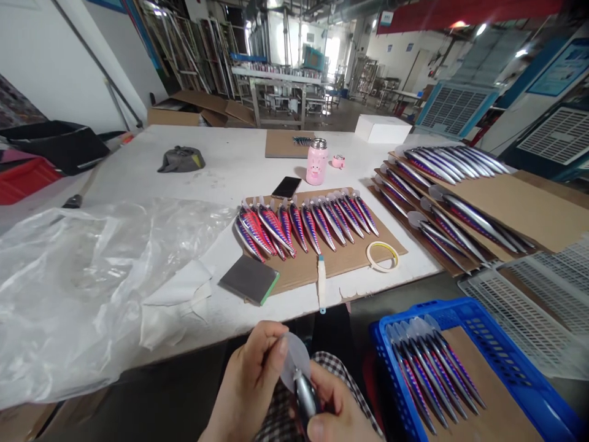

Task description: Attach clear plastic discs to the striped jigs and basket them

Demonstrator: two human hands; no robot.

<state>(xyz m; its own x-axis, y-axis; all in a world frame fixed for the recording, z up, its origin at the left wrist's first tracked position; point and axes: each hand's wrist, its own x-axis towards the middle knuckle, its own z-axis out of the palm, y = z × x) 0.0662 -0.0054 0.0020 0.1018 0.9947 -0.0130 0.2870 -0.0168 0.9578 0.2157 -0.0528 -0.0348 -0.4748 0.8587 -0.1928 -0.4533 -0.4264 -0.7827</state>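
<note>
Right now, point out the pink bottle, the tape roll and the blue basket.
Pink bottle (315,164): head view, on its body.
Tape roll (370,256): head view, on its ring.
Blue basket (467,305): head view, on its far rim.

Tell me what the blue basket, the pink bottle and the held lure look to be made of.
Blue basket: moulded plastic, semi-gloss, judging by its perforated walls and even colour.
Pink bottle: probably metal with a smooth coating, since the bare neck gleams silver.
Held lure: likely hard plastic, glossy and dark, given its highlights; its cloudy, translucent round lip also suggests plastic.
</note>
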